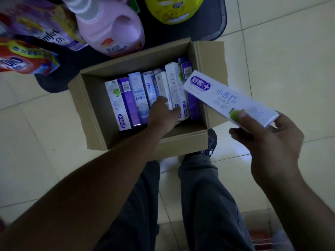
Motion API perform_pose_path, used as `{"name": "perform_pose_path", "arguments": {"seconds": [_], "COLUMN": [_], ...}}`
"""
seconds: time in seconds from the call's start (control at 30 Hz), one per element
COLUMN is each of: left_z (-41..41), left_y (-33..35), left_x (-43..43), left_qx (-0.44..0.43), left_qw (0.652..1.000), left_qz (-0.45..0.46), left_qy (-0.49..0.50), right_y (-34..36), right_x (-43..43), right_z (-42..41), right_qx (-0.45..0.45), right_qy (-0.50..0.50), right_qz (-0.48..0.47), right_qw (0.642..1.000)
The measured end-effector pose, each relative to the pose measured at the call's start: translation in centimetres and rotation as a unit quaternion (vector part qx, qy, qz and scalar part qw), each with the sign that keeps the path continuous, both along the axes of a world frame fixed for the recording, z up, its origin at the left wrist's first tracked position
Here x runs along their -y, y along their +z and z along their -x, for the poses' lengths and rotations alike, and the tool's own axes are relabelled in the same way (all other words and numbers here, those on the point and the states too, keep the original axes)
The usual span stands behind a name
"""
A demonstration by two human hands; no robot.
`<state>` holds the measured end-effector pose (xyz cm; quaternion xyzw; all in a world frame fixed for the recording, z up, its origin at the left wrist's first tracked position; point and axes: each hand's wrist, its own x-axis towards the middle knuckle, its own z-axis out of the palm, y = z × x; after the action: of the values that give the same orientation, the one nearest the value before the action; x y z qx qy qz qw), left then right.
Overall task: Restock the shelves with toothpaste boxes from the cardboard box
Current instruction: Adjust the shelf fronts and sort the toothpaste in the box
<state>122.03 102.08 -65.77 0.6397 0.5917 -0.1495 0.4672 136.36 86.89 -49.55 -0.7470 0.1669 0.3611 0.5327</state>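
Down inside the cardboard box [94,109], outstretched left hand [161,115] pinches packed carton [164,87]; right hand [268,142] grips raised carton [226,98].

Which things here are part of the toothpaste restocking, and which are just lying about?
Job: cardboard box; toothpaste boxes in it; held toothpaste box in the right hand; left hand reaching in.
Lying about: pink bottle; purple pouch; red pouch; yellow pack.
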Motion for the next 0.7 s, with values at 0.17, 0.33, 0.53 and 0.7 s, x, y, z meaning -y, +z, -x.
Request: {"name": "perform_pose_path", "arguments": {"seconds": [0.17,0.33,0.53,0.7], "left_z": [-3.4,-4.1,-1.5,1.4], "left_y": [-4.0,-5.7,-5.5,-2.7], "left_x": [1.3,2.6,1.4,0.0], "left_qx": [-0.089,-0.159,-0.111,-0.104], "left_qw": [0.993,0.986,0.988,0.993], "left_qz": [0.039,0.006,0.070,0.052], "left_qy": [0.063,0.042,0.075,0.023], "right_y": [-1.5,-2.3,-1.3,0.5], "right_x": [1.5,2.0,2.1,1.7], "right_z": [-1.7,-1.8,-1.9,-2.6], "right_qx": [0.020,0.014,0.012,0.024], "right_qy": [-0.018,-0.016,-0.022,0.014], "right_qz": [-0.007,-0.009,-0.005,-0.019], "right_qw": [1.000,1.000,1.000,0.999]}}
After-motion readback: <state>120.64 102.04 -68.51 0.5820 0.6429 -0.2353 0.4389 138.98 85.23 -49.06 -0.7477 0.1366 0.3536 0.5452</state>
